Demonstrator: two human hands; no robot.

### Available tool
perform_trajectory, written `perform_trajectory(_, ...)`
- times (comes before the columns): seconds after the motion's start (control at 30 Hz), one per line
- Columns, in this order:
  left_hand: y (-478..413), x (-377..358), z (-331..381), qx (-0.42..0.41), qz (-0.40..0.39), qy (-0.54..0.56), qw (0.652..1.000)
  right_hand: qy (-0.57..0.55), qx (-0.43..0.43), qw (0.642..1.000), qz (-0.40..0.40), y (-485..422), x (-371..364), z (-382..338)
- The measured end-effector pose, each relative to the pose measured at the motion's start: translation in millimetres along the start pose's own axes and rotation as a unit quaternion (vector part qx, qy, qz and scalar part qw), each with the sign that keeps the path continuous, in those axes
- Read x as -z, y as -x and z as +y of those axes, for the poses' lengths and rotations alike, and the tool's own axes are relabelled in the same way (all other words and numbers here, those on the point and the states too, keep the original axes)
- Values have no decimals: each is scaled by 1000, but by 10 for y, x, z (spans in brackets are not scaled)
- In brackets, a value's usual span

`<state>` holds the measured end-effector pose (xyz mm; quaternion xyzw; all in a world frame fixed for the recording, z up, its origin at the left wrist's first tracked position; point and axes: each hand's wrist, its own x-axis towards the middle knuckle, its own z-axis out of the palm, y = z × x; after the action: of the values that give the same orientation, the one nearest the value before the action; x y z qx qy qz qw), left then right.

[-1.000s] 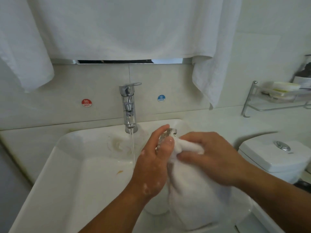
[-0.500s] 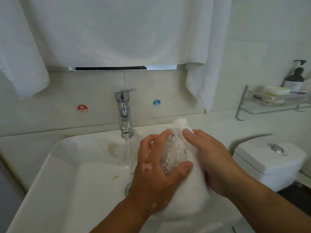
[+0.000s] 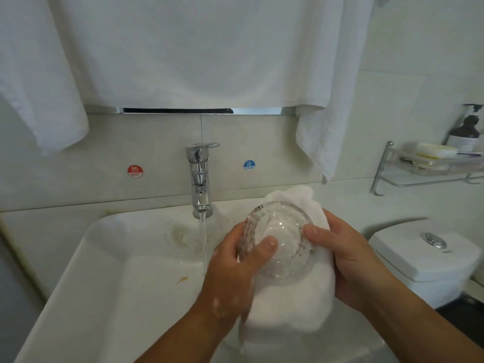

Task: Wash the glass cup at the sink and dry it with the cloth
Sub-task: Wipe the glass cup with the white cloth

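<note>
A clear textured glass cup (image 3: 281, 226) is held over the white sink (image 3: 110, 279), tilted so its base faces me. My left hand (image 3: 235, 268) grips its left side, thumb across the base. A white cloth (image 3: 293, 299) wraps behind and under the cup and pokes out above its rim. My right hand (image 3: 348, 255) holds the cloth against the cup's right side, fingers on the glass edge. The cup's mouth is hidden by the cloth.
The chrome tap (image 3: 201, 176) runs a thin stream of water into the sink, just left of my hands. White towels (image 3: 183, 48) hang above. A toilet cistern (image 3: 424, 252) stands at the right, with a metal shelf (image 3: 429, 166) holding soap and a bottle.
The cup has turned in my hands so its base faces me, and more of the glass shows. The cloth has slid around behind and under it. Water keeps running.
</note>
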<state>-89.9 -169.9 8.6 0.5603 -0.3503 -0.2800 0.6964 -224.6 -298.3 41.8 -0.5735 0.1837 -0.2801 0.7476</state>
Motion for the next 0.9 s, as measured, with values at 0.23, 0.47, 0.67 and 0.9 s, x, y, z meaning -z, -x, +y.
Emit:
perform_trajectory(0.23,48,-12,68,-43,149,-124,980,53,11,996,68,19,-150,81)
perform_trajectory(0.47,59,-25,337,30,78,335,938,227,68,953,189,80,-398,48)
perform_trajectory(0.67,60,58,430,88,2,443,892,392,136,879,234,87,-484,-35)
perform_trajectory(0.9,66,-16,287,112,-40,375,920,480,214,818,236,183,-579,100)
